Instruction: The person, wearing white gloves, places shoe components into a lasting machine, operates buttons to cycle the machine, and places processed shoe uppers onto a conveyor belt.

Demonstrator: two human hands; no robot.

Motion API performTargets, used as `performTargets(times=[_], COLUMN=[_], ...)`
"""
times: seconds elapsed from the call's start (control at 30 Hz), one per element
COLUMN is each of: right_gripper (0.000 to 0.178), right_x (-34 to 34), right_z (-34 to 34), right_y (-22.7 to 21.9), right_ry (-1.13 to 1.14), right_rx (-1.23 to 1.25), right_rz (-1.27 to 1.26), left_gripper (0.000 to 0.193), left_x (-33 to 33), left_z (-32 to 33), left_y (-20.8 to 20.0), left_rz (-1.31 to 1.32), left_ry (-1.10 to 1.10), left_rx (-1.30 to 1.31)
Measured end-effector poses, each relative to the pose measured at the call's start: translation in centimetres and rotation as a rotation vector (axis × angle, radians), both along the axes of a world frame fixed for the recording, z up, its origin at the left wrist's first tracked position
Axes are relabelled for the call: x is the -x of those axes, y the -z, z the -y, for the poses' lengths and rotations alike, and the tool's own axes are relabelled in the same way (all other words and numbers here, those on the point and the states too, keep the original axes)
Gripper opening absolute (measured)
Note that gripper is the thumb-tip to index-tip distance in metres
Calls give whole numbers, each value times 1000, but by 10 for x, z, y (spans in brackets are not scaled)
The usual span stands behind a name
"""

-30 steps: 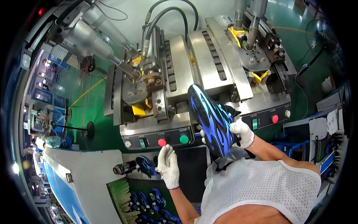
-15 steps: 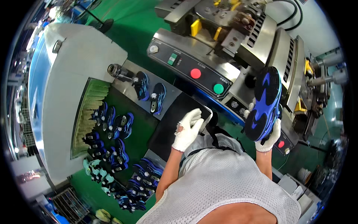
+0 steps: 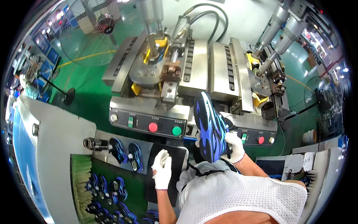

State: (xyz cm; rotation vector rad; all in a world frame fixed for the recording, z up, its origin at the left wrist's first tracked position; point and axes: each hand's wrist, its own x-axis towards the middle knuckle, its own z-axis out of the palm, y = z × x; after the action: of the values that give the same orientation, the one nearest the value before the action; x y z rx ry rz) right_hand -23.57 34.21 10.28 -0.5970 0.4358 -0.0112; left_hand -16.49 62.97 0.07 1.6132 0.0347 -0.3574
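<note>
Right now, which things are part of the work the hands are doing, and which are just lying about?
In hand:
right hand gripping the blue shoe, sole toward the camera
left hand empty, over the black pad
press machine straight ahead, with its red button and green button

Lying about:
blue soles lower left
floor fan
brush strip

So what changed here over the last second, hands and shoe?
The head swung left toward the rack of shoes half a second ago, then back to the press machine. The left hand, a second ago near the shoes on the pegs, now hovers empty over the black pad. Unchanged: the right hand keeps its grip on the blue-and-black shoe, sole up, in front of the control panel.
</note>
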Motion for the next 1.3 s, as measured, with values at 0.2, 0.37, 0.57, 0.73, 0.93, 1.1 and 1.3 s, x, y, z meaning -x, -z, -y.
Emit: performTargets(times=[0.2,0.37,0.57,0.73,0.93,1.1,1.3], right_gripper=[61,70,65,62,67,78,86], right_x=[-8,-11,-24,-35,-42,-26,-18], right_z=[-9,-9,5,15,32,46,47], right_y=[-26,-46,-36,-32,-40,-28,-3], right_ry=[-45,8,-1,-11,-32,112,223], right_rx=[-35,-41,-73,-153,-107,-28,203], right_rz=[120,104,129,190,133,64,14], left_gripper=[46,47,38,39,57,82,66], left_x=[-5,-28,-127,-261,-412,-469,-504], left_z=[11,14,39,83,151,218,242], left_y=[-6,-32,-117,-126,-28,21,-19], left_rz=[7,221,873,1055,914,956,698], left_ry=[36,23,111,310,482,350,282], left_rx=[-43,-101,-371,-580,-702,-599,-1016])
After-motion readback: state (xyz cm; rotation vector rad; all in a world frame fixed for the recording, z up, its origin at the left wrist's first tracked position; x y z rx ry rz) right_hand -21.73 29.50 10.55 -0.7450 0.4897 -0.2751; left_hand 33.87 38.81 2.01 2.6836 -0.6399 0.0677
